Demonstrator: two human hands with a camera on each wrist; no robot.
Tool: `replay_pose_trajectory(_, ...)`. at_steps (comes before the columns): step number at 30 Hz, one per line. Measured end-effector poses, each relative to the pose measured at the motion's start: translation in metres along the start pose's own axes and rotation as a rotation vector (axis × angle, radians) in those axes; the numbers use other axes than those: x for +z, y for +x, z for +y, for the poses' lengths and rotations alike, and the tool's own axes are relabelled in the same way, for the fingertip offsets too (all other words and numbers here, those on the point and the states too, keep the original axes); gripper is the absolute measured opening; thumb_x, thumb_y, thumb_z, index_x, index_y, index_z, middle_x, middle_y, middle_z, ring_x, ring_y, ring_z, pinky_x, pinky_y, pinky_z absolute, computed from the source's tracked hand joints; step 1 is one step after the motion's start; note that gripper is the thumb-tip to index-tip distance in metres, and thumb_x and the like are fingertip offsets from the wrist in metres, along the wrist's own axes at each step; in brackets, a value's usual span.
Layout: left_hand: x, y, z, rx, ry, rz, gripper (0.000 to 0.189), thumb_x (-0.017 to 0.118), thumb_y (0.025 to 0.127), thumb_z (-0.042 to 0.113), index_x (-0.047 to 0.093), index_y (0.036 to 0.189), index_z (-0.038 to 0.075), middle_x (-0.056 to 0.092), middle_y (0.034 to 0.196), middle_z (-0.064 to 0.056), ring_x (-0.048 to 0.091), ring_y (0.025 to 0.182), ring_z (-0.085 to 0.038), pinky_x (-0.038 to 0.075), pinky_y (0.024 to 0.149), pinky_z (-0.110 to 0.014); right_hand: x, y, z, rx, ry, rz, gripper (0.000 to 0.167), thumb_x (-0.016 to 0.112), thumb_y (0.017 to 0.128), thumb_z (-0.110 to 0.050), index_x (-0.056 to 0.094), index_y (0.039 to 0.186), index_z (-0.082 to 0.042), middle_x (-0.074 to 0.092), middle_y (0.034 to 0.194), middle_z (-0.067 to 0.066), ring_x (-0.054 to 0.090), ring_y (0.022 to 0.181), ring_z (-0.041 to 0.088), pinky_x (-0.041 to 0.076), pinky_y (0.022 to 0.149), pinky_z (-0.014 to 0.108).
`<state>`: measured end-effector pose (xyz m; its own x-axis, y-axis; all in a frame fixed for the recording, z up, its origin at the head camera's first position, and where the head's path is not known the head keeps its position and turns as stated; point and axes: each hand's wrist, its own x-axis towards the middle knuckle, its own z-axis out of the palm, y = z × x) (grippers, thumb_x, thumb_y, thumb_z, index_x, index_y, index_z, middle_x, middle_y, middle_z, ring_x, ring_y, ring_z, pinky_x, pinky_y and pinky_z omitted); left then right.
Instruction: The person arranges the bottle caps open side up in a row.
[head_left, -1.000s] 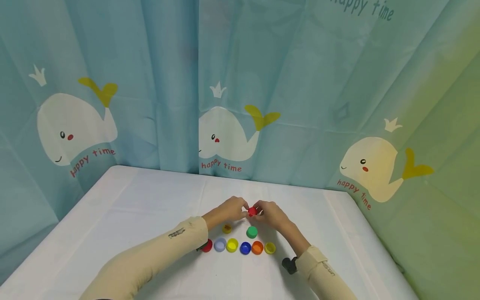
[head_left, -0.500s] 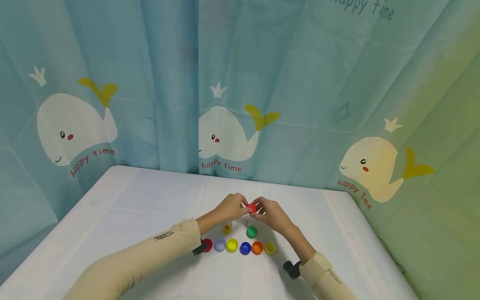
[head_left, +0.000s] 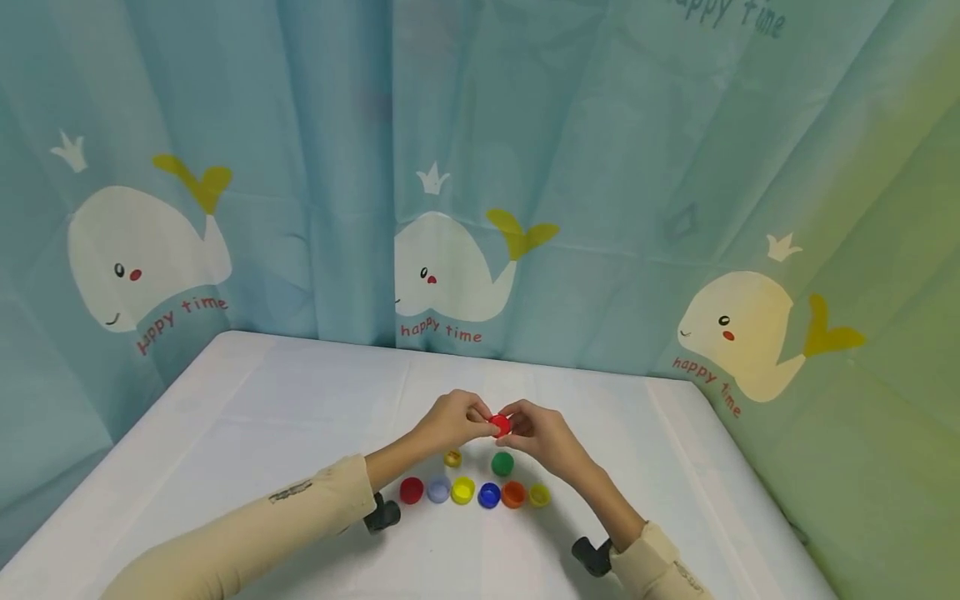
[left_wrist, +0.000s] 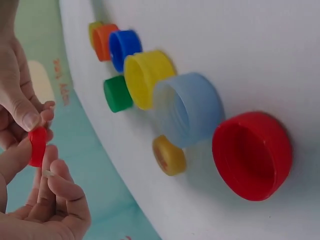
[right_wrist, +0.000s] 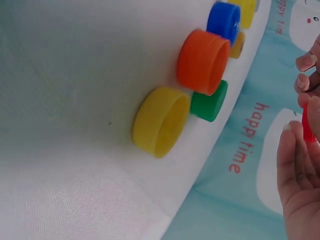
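Observation:
Both hands meet over the far middle of the table around a small red bottle cap (head_left: 499,426). With thumb and fingers, my left hand (head_left: 452,421) pinches its left side. My right hand (head_left: 546,435) has thumb and fingertips at the opposite edge. In the left wrist view the red bottle cap (left_wrist: 37,146) stands on edge, the left thumb on its face and the right thumb at its top. Nearer me, a green cap (head_left: 502,463) and a small gold-yellow cap (head_left: 452,458) with a printed top lie on the table.
In front runs a row of upturned caps: red (head_left: 411,491), pale blue (head_left: 438,489), yellow (head_left: 462,490), blue (head_left: 490,495), orange (head_left: 513,494) and a second yellow (head_left: 539,495). A whale-print curtain (head_left: 345,208) hangs behind the white table (head_left: 300,417).
The hands and the red bottle cap between them have shifted slightly left and nearer. The left forearm has moved left, uncovering the red cap at the row's end. The row has stayed put.

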<state>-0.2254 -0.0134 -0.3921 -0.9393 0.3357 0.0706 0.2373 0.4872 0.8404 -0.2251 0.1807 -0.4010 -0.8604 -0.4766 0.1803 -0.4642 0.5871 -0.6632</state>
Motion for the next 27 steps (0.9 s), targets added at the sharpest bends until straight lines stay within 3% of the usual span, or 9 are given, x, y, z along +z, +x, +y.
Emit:
replay_pose_trajectory(3, -0.002, -0.005, 0.003, 0.022, -0.028, -0.011, 0.018, 0.075, 0.081, 0.017, 0.064, 0.088, 0.004, 0.062, 0.075, 0.001, 0.057, 0.068, -0.014, 0.051, 0.063, -0.024, -0.003, -0.005, -0.003, -0.009, 0.042, -0.003, 0.033, 0.074, 0.082, -0.021, 0.062, 0.109, -0.006, 0.066, 0.090, -0.003, 0.064, 0.078, 0.007, 0.052, 0.071, 0.023)
replay_pose_trajectory(10, -0.003, -0.025, 0.004, 0.106, -0.072, -0.058, 0.017, 0.073, 0.083, 0.015, 0.061, 0.090, 0.005, 0.059, 0.077, 0.003, 0.054, 0.070, -0.014, 0.049, 0.064, -0.023, -0.003, -0.022, -0.018, -0.021, 0.156, -0.057, 0.022, 0.068, 0.087, -0.015, 0.065, 0.105, -0.004, 0.068, 0.092, 0.002, 0.066, 0.081, 0.021, 0.052, 0.074, 0.026)
replay_pose_trajectory(15, 0.000, -0.035, 0.004, 0.151, -0.083, -0.084, 0.015, 0.071, 0.085, 0.017, 0.061, 0.091, 0.007, 0.058, 0.078, 0.004, 0.052, 0.071, -0.014, 0.047, 0.065, -0.022, 0.000, -0.028, -0.011, -0.029, 0.149, -0.079, 0.018, 0.068, 0.088, -0.022, 0.066, 0.101, -0.010, 0.068, 0.090, 0.004, 0.065, 0.077, 0.026, 0.053, 0.070, 0.026)
replay_pose_trajectory(21, 0.004, -0.044, 0.002, 0.172, -0.102, -0.143, 0.012, 0.070, 0.086, 0.020, 0.063, 0.093, 0.013, 0.060, 0.080, 0.006, 0.053, 0.074, -0.014, 0.046, 0.063, -0.024, 0.001, -0.043, -0.013, -0.069, 0.103, -0.061, 0.011, 0.069, 0.086, -0.018, 0.066, 0.096, -0.014, 0.066, 0.088, -0.008, 0.066, 0.075, 0.018, 0.053, 0.067, 0.026)
replay_pose_trajectory(27, 0.008, -0.053, -0.002, 0.166, -0.171, -0.192, 0.009, 0.067, 0.088, 0.021, 0.066, 0.092, 0.013, 0.066, 0.087, 0.003, 0.062, 0.079, -0.016, 0.048, 0.066, -0.026, 0.005, -0.056, -0.013, -0.064, 0.061, -0.027, 0.011, 0.071, 0.085, -0.014, 0.065, 0.093, -0.017, 0.065, 0.086, -0.010, 0.065, 0.072, 0.013, 0.053, 0.064, 0.027)
